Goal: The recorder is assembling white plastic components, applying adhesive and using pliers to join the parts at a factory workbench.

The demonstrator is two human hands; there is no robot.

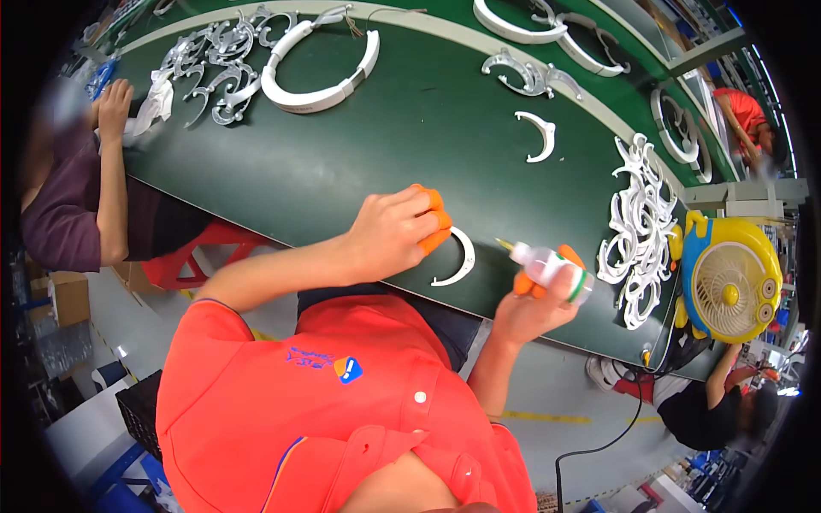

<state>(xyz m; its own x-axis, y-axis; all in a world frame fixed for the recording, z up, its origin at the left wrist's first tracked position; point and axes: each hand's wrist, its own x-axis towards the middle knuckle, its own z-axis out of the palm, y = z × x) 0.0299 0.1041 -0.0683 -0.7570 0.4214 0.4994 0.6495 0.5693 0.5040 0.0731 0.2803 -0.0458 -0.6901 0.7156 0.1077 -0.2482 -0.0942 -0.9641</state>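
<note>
At the near edge of the green worktop [376,145], we see the left hand [395,231] resting on a white curved plastic piece [460,261]. Its fingertips, capped in orange finger cots [434,221], are drawn together and press down on the upper end of the piece; the lower end of the arc lies free on the worktop surface. The right hand [532,309] is off the near edge, just beside the piece, with its grip wrapped around a small squeeze bottle [552,268] that has a clear body and a green band. The bottle is tilted, and its thin yellowish nozzle points toward the curved piece without touching it. Orange cots cover the fingers of this hand as well.

Toward the right edge of the worktop we note a pile of white curved parts [643,235], and beyond that edge a yellow and blue table fan [729,282]. Near the middle of the worktop a single white crescent part [539,135] lies alone, well apart from the hands. At the far left corner a large white ring frame [318,64] sits beside a heap of silver-grey curved parts [221,60]. A second person's hand [114,107] rests at the left edge, near a white crumpled cloth [154,101]. More white ring frames [547,30] lie along the far edge.
</note>
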